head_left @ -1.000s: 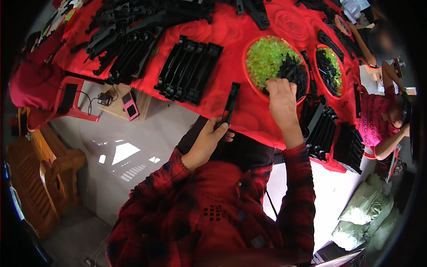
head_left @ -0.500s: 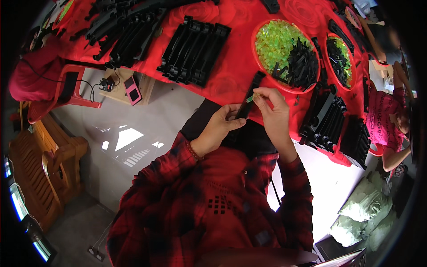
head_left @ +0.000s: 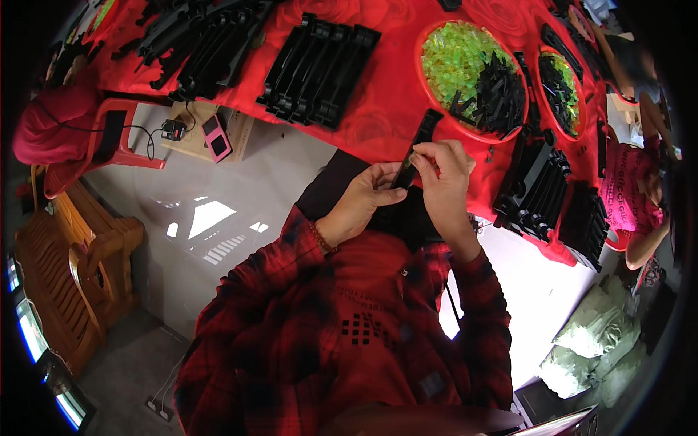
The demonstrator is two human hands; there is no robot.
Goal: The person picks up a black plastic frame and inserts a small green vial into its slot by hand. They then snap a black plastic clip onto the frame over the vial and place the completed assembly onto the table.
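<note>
My left hand grips a long, narrow black plastic strip near its lower end, thumb on top and fingers curled beneath. The strip slants up and away over the table's near edge. Against its middle, the thumb and fingertips of my right hand are pinched together; whatever sits between them is hidden. Just beyond is a red oval tray holding small clear yellow-green plastic pieces and short black pieces.
Black strips lie side by side on the red-covered table, with more black strips at the right. A second tray stands beyond the first. A red chair is at the left; another person is at the far right.
The small green piece seen at my right fingertips is now out of sight, and those fingertips are pressed against the strip. The view has shifted slightly.
</note>
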